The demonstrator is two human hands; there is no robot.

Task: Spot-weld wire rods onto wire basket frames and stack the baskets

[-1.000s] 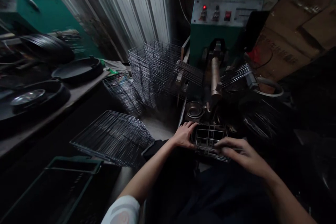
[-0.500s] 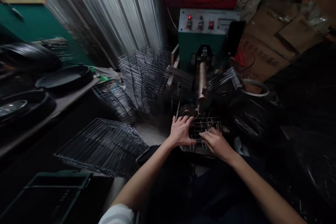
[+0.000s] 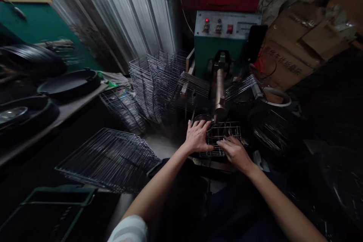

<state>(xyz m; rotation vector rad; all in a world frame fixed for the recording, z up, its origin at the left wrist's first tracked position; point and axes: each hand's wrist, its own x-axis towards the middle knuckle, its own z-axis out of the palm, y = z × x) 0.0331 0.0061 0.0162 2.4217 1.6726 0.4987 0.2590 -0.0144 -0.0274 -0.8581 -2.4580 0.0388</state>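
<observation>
Metal rod (image 3: 220,89) in the way beyond grid (image 3: 217,134)

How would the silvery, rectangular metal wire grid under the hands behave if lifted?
The wire grid would probably feel stiff, since its crossing metal wires look straight. It's likely light for its size, being mostly open gaps.

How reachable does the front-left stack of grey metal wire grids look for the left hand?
Probably yes: the front-left stack lies uncovered, though the left hand is at a small silver wire grid.
</observation>
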